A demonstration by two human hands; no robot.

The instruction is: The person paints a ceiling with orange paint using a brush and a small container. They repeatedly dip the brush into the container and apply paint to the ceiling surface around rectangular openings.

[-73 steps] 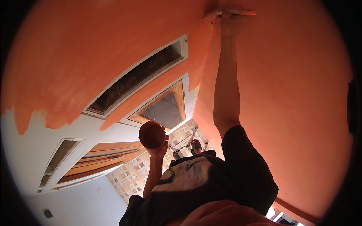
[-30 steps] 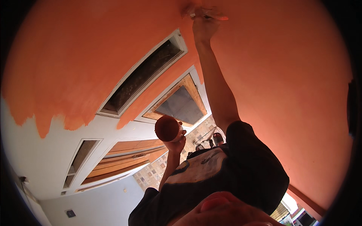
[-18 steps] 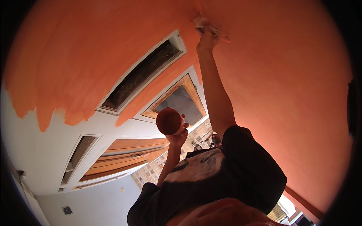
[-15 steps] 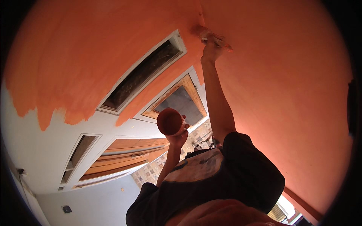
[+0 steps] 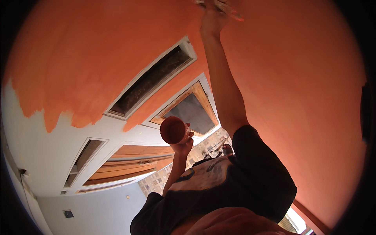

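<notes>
My left hand [image 5: 184, 146] is closed around a round, paint-coloured cup [image 5: 172, 131], held at chest height with its mouth facing up. The inside looks reddish brown; how much paint it holds I cannot tell. Raised high at the top of the view, my right hand [image 5: 212, 22] grips a paintbrush [image 5: 231, 11] whose handle is smeared with orange. The brush's bristles are mostly cut off by the upper edge. Orange wall [image 5: 156, 27] surfaces surround the right hand, close to the corner where two walls meet.
A white-framed vent opening [image 5: 150, 78] sits in the left wall above a wooden-framed window [image 5: 188, 109]. Lower left, unpainted white wall [image 5: 43, 156] surrounds wooden door panels [image 5: 125, 162]. Patterned tiles [image 5: 158, 180] cover the floor far below. A dark switch plate [image 5: 68, 214] is on a pale wall.
My right hand has moved up with the paintbrush, away from the vent opening. The cup in my left hand has shifted slightly left and down.
</notes>
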